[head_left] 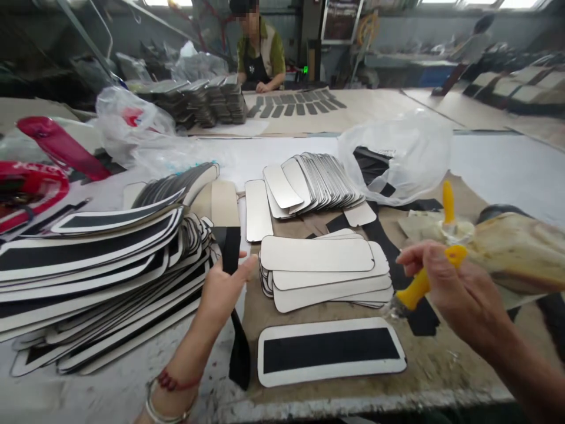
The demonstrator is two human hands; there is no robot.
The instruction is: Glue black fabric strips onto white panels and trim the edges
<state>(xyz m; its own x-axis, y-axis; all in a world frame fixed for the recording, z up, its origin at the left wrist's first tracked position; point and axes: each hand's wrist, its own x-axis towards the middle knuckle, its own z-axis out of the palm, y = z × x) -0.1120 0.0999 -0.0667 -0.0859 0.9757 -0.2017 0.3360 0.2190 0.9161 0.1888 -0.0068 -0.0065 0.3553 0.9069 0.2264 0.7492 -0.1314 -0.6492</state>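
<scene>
From far away, I'm pinching a black strip (231, 250), probably light, floppy and best held near its end, in my left grip (225, 291), and holding a yellow tool (417, 290) in my right grip (461, 294).

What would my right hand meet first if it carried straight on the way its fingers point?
Your right hand would probably meet the right end of the nearer stack of white panels, left of its fingertips. Height is hard to judge from this view, so it might pass above.
</scene>
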